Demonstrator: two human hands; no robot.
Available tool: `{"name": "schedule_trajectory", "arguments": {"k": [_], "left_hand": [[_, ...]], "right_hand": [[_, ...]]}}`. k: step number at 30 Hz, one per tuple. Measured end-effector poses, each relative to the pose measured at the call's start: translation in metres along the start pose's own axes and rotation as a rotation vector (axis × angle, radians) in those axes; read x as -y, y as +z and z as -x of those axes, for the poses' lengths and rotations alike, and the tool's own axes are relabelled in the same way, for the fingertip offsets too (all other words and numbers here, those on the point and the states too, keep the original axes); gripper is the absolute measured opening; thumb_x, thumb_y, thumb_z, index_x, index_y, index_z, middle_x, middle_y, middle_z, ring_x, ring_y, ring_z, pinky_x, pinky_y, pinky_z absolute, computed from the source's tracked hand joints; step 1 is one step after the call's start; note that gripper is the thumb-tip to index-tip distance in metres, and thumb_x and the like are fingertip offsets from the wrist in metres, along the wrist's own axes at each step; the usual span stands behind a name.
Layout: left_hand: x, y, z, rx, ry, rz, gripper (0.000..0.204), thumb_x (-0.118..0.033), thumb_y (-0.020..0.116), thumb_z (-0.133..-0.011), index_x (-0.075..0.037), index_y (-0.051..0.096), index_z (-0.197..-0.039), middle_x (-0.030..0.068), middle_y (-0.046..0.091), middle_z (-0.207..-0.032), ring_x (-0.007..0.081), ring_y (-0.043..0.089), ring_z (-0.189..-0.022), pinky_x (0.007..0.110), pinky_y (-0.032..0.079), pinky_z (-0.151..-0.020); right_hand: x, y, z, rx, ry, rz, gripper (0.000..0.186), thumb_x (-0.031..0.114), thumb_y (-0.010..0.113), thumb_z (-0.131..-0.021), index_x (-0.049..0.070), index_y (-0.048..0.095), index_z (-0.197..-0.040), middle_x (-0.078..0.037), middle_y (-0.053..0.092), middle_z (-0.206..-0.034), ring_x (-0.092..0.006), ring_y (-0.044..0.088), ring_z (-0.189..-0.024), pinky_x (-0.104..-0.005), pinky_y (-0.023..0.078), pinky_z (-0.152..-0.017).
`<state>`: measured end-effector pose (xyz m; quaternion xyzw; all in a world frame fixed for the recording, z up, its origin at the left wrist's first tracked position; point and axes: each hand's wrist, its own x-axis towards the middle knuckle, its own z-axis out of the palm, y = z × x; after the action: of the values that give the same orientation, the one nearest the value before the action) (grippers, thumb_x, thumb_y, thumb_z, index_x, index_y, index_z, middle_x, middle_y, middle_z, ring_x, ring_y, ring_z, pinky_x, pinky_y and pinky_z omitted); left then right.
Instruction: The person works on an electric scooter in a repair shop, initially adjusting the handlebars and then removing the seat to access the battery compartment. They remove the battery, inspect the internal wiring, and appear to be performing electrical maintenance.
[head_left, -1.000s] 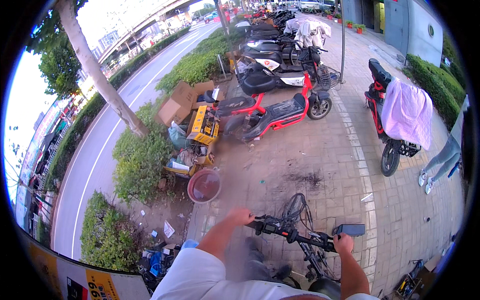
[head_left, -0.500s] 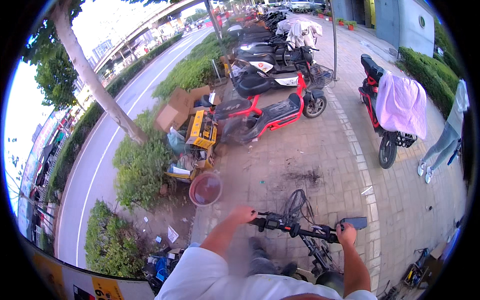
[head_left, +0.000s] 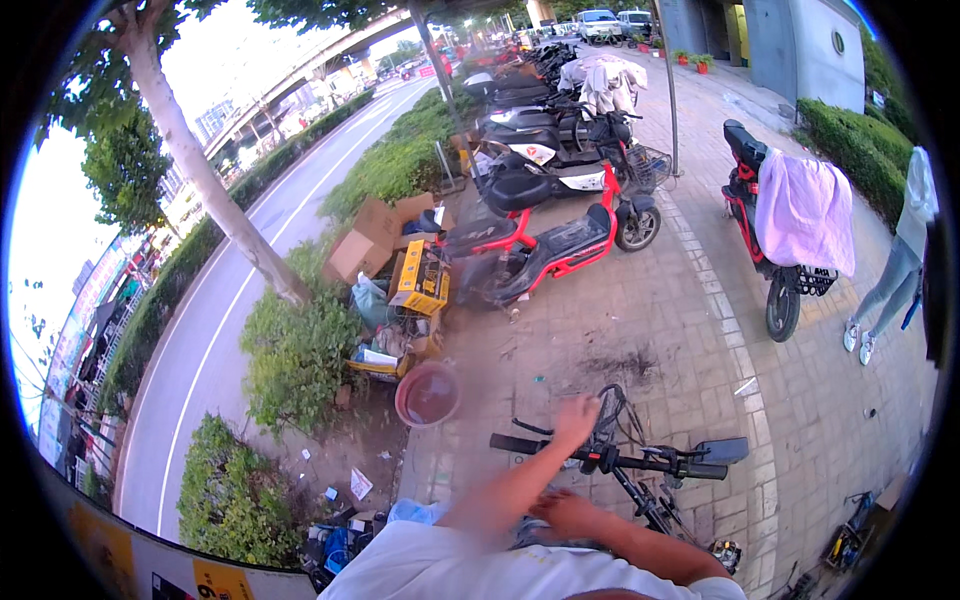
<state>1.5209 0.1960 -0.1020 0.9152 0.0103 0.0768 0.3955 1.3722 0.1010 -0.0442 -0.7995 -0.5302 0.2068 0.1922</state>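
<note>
My left hand (head_left: pixel 576 420) is raised at the middle of the handlebar (head_left: pixel 610 458), by a looped black cable (head_left: pixel 622 410); its fingers are too soft to read, and whether it touches the cable is unclear. My right hand (head_left: pixel 560 512) is low, below the bar and close to my body, its fingers partly hidden behind my left forearm. The black left grip (head_left: pixel 514 443) and right grip (head_left: pixel 705 470) are both free of hands. A dark rectangular piece (head_left: pixel 722 450) sits at the bar's right end.
Ahead stand a red scooter (head_left: pixel 575 245) and a row of others. Cardboard boxes (head_left: pixel 365 240) and a tub of reddish liquid (head_left: pixel 427 394) lie left, beside bushes. A pink-covered scooter (head_left: pixel 800 215) and another person's legs (head_left: pixel 880 300) are right; tools (head_left: pixel 850 530) lie lower right.
Both hands have left the grips. My left hand moved right and up to the bar's middle; my right hand dropped leftward under the bar toward my body.
</note>
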Motion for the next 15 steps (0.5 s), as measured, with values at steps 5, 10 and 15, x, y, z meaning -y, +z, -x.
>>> {"name": "schedule_trajectory", "arguments": {"k": [5, 10, 15], "left_hand": [[-0.062, -0.029, 0.026, 0.047, 0.479, 0.041, 0.025, -0.023, 0.059, -0.090, -0.001, 0.063, -0.103, 0.0171, 0.065, -0.103, 0.0362, 0.060, -0.098, 0.044, 0.046, -0.088], [-0.069, -0.040, 0.029, 0.053, 0.283, 0.134, 0.023, -0.022, 0.058, -0.090, -0.002, 0.063, -0.102, 0.0159, 0.064, -0.102, 0.0345, 0.059, -0.098, 0.043, 0.048, -0.084], [-0.082, -0.021, 0.008, 0.047, 0.360, 0.132, 0.025, -0.022, 0.058, -0.090, -0.003, 0.063, -0.104, 0.0155, 0.064, -0.097, 0.0358, 0.058, -0.096, 0.044, 0.047, -0.084]], "right_hand": [[-0.029, 0.000, -0.010, -0.142, -0.038, -0.080, 0.056, 0.043, 0.063, -0.083, 0.011, 0.055, -0.129, -0.015, 0.050, -0.136, -0.0344, 0.044, -0.128, -0.0491, 0.030, -0.109], [-0.024, -0.016, 0.013, -0.218, 0.054, 0.032, 0.061, 0.042, 0.062, -0.084, 0.010, 0.048, -0.134, -0.014, 0.043, -0.142, -0.0339, 0.034, -0.135, -0.0481, 0.023, -0.113], [0.030, 0.005, -0.009, -0.278, -0.176, -0.365, 0.063, 0.041, 0.063, -0.082, 0.010, 0.048, -0.135, -0.015, 0.042, -0.143, -0.0337, 0.038, -0.133, -0.0471, 0.026, -0.112]]}}
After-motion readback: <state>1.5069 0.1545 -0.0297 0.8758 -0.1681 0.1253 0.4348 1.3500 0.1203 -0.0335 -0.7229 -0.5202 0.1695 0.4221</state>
